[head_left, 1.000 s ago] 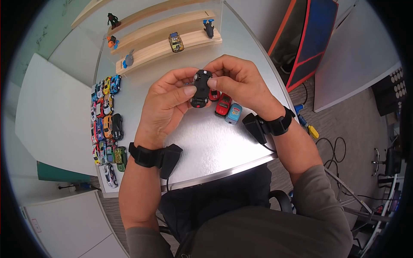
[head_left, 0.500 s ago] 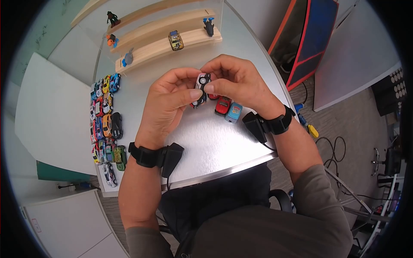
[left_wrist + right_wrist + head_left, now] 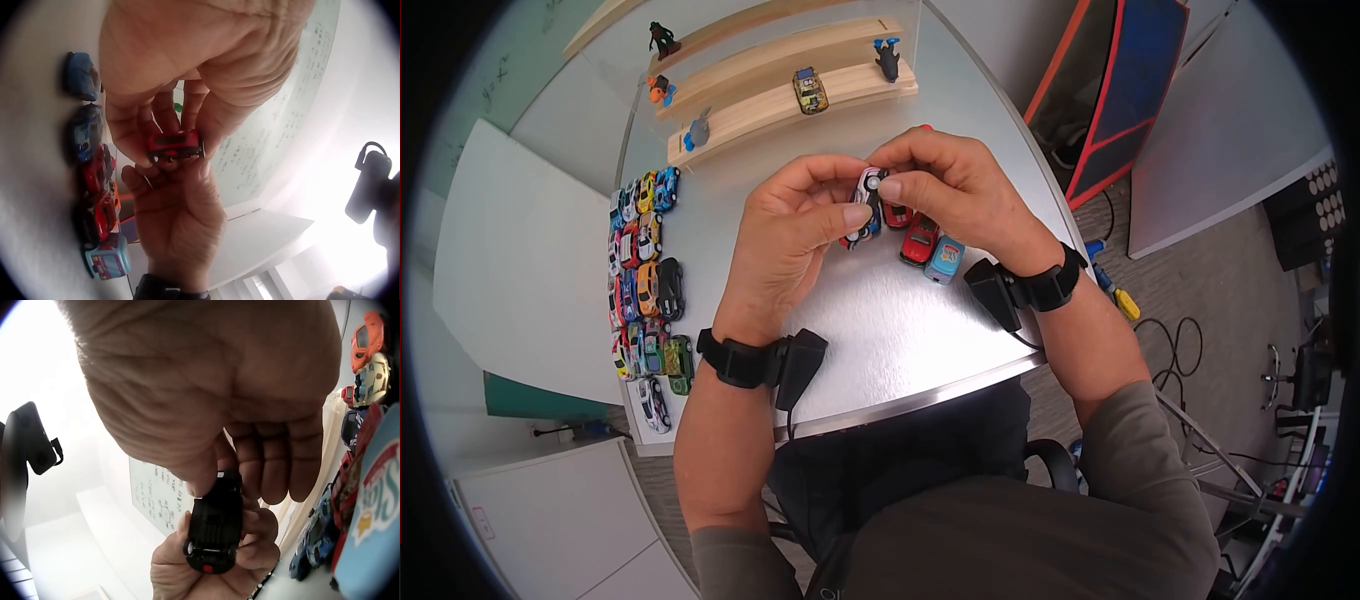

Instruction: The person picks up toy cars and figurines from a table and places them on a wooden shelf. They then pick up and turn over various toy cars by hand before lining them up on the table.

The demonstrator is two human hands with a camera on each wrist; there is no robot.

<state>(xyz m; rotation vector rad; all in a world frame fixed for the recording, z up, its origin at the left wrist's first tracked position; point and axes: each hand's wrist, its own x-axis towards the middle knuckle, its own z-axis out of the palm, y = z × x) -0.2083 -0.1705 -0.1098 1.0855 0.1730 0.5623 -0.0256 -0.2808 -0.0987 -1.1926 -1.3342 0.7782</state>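
Note:
Between both hands a small toy car [image 3: 868, 205] is held above the metal table, its side turned up in the head view. The left hand [image 3: 785, 230] pinches its near end with thumb and fingers; the right hand [image 3: 960, 195] pinches its far end. A red end of the car [image 3: 176, 144] shows in the left wrist view, and its black underside [image 3: 215, 528] faces the right wrist camera. Just right of it on the table lie a red car [image 3: 919, 240] and a light blue car [image 3: 945, 259], with another red car [image 3: 897, 215] partly covered by the right hand.
Rows of toy cars [image 3: 648, 238] stand along the table's left edge. At the back is a wooden stepped shelf [image 3: 750, 112] bearing a yellow patterned car [image 3: 810, 91] and several small figures, among them a dark one [image 3: 887, 63]. The table's front edge [image 3: 900, 410] is near the person.
The held car has been turned from its black underside facing up to its side and white body showing in the head view. Both hands stay in nearly the same place, still gripping it.

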